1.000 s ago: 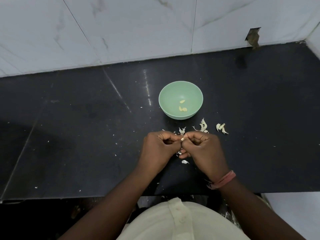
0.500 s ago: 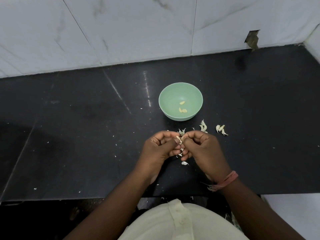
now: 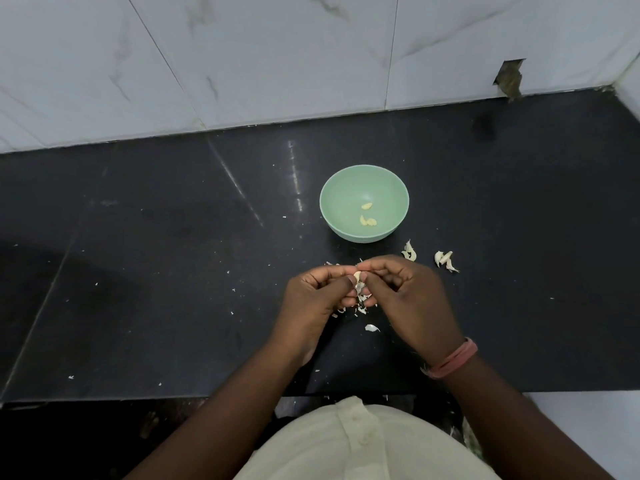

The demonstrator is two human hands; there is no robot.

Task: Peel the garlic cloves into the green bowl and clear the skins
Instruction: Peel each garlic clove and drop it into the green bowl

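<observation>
Presently both hands meet over the black counter (image 3: pixel 138 271), just near of the green bowl (image 3: pixel 349 188). Left hand (image 3: pixel 318 299) and right hand (image 3: pixel 408 303) pinch one garlic clove (image 3: pixel 357 276) between curled fingertips; a strip of skin (image 3: pixel 361 289) hangs below it, possibly half detached, though the view is too small to be sure. Peeled cloves (image 3: pixel 367 220) lie inside the bowl, three as far as I can count. Loose skins (image 3: pixel 446 260) sit right of the hands; another scrap (image 3: pixel 371 328) lies near, beneath them. Right wrist carries a pink band (image 3: pixel 453 359).
</observation>
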